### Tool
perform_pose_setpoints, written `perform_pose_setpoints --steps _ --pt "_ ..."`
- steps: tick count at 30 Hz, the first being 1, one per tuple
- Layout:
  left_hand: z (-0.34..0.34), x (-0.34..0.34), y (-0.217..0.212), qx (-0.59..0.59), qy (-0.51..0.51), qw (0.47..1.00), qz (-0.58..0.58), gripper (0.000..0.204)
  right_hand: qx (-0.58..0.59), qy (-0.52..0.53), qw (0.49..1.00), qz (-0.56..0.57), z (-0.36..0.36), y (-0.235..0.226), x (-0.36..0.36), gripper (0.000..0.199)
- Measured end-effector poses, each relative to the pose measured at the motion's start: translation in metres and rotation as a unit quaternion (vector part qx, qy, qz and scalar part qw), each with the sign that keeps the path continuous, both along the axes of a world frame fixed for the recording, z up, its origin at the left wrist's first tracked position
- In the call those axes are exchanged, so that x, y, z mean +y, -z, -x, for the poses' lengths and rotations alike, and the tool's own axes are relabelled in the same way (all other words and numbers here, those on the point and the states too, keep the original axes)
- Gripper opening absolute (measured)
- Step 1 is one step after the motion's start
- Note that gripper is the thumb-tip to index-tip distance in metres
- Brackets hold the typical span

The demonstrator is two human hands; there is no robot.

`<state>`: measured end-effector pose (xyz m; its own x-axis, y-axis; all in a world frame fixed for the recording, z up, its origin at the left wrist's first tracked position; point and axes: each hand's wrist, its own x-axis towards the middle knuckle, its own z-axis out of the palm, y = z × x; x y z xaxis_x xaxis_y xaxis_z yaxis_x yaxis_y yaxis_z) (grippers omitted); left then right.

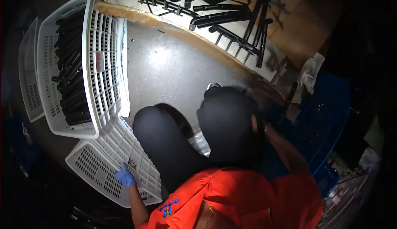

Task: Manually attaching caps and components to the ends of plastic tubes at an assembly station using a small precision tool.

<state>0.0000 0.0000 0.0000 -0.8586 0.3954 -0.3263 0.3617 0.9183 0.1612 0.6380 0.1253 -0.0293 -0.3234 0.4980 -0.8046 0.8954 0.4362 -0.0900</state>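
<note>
My left hand (125,176), in a blue glove, grips the rim of a white plastic basket (93,163) at the lower left. The basket stands tilted beside my left leg. My right hand (254,124) is down by my right knee, in shadow. Only a small part of it shows, and its fingers cannot be made out. Just beyond the gripped basket stands a larger white basket (94,55), holding many black tube-like parts (72,71).
A cardboard-edged table (182,27) at the far side carries black bent bars (223,18) and a rack-like piece with rods (235,40). Crumpled clear plastic (310,74) hangs at its right corner. A blue surface (322,113) lies to the right. Another white basket (31,76) stands far left.
</note>
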Motion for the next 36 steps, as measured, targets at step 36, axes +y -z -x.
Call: perform_pose_setpoints --steps 36 --pt "0.011 0.000 0.024 0.035 -0.005 0.999 0.006 0.045 0.333 0.496 0.690 -0.410 -0.179 0.054 0.403 0.037"
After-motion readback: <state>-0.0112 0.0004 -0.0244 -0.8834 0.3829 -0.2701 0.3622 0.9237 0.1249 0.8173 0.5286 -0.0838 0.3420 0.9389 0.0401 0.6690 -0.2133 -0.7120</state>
